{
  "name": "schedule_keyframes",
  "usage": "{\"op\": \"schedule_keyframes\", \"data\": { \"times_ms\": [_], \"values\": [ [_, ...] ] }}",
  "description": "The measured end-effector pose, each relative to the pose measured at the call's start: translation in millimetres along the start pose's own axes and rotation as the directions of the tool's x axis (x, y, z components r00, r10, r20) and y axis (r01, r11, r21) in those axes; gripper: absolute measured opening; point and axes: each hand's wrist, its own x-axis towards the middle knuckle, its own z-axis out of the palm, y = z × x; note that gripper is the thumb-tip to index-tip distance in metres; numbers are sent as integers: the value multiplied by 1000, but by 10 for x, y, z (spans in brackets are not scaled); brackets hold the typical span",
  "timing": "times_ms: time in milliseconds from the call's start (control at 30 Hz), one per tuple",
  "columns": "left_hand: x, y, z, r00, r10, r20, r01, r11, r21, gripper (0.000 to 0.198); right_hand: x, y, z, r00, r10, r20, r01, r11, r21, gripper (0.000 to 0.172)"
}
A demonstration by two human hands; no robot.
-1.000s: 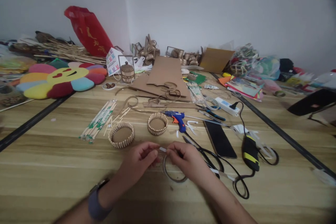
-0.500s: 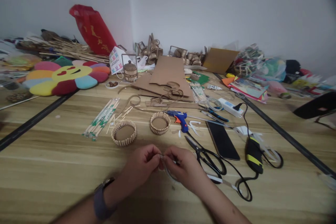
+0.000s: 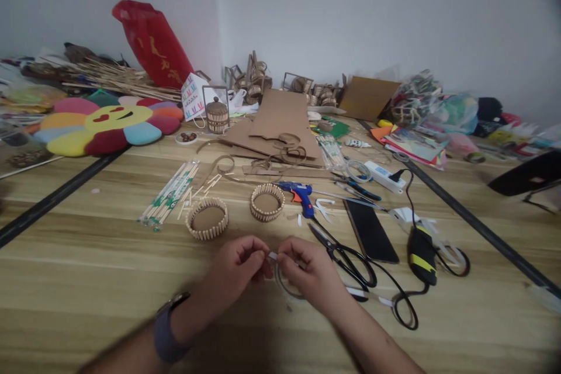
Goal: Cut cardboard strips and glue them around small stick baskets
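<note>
Both hands meet low over the table, in front of two small round baskets. My left hand (image 3: pixel 240 266), with a watch on its wrist, pinches the end of a short whitish strip. My right hand (image 3: pixel 312 269) is closed on a thin, pale roll of tape (image 3: pixel 286 285), whose lower curve shows beneath the fingers. The strip bridges the small gap between both sets of fingertips. One stick-walled basket (image 3: pixel 207 220) stands ahead of my left hand, another basket (image 3: pixel 267 203) straight ahead. Black-handled scissors (image 3: pixel 346 257) lie to the right of my right hand.
A blue glue gun (image 3: pixel 301 196) lies beyond the scissors, beside a black phone (image 3: pixel 371 231). A cable loops at right near a black-and-yellow tool (image 3: pixel 423 254). Bagged sticks (image 3: pixel 170 194) lie left; cardboard (image 3: pixel 280 120) and a lidded basket (image 3: pixel 217 115) stand further back.
My hands have drawn slightly apart, and a short pale strip now shows between the fingertips. More of the tape roll's curve is visible. The view has shifted slightly.
</note>
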Motion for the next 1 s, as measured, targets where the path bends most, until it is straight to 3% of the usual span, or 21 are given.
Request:
{"op": "schedule_keyframes", "data": {
  "times_ms": [133, 467, 900, 1000],
  "values": [
    [1, 33, -11, 1000, -14, 25, 16, 998, -53, 26, 0, -12, -11, 999, 42, 19, -43, 998, 50, 22],
    [1, 47, -11, 998, -39, 50, 41, 998, -38, 24, -7, 1, -19, 999, -29, 35, 31, 998, -50, 17],
    [15, 15, -57, 964, -100, 244, 112, 993, -33, 25, -22, -21, -45, 986, -16, 164, 15, 1000, 10, 16],
    [30, 28, -54, 970, -132, 203, 149, 986, -72, 29, -16, 3, -26, 993, -83, 86, 87, 995, -43, 11]
  ]
}}
